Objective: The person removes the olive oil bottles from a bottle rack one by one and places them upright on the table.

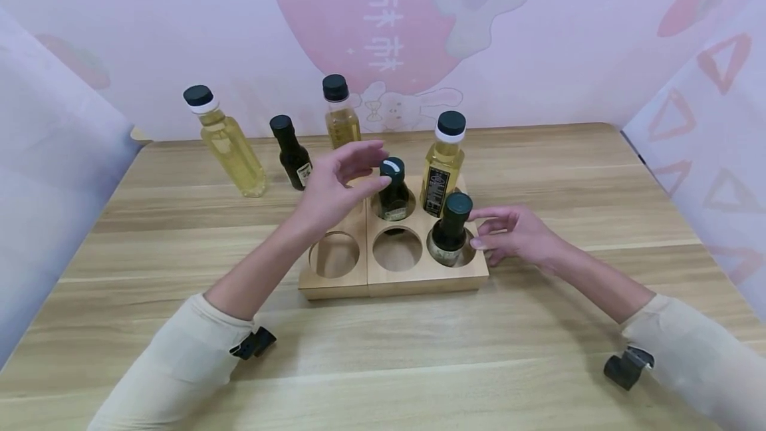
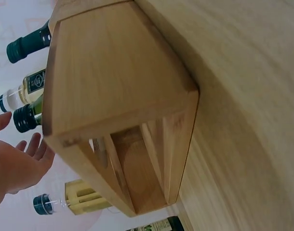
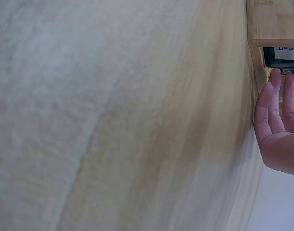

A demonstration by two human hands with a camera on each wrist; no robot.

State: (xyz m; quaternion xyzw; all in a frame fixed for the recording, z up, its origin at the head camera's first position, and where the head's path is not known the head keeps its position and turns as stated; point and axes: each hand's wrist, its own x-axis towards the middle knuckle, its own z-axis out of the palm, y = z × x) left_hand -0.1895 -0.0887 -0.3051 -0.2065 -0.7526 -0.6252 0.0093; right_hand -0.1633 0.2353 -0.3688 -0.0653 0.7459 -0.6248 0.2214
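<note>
A light wooden rack (image 1: 423, 283) with round holes stands mid-table, a seam running between its left and right parts. One dark bottle (image 1: 393, 195) sits in a back middle hole, and my left hand (image 1: 338, 181) hovers at its cap, thumb tip close by and fingers loosely spread. Along the rack's right side, my right hand (image 1: 511, 235) has its fingers extended, fingertips at the rack's end beside another dark bottle (image 1: 450, 231) in the front right hole. Behind that one, a yellow oil bottle (image 1: 443, 165) stands in the rack.
At the back left, a tall yellow oil bottle (image 1: 233, 151) and a small dark bottle (image 1: 292, 151) stand on the wooden table (image 1: 149, 231). A further yellow bottle (image 1: 342, 118) is partly hidden behind my left hand. Printed cloth (image 1: 227, 32) hangs behind the table.
</note>
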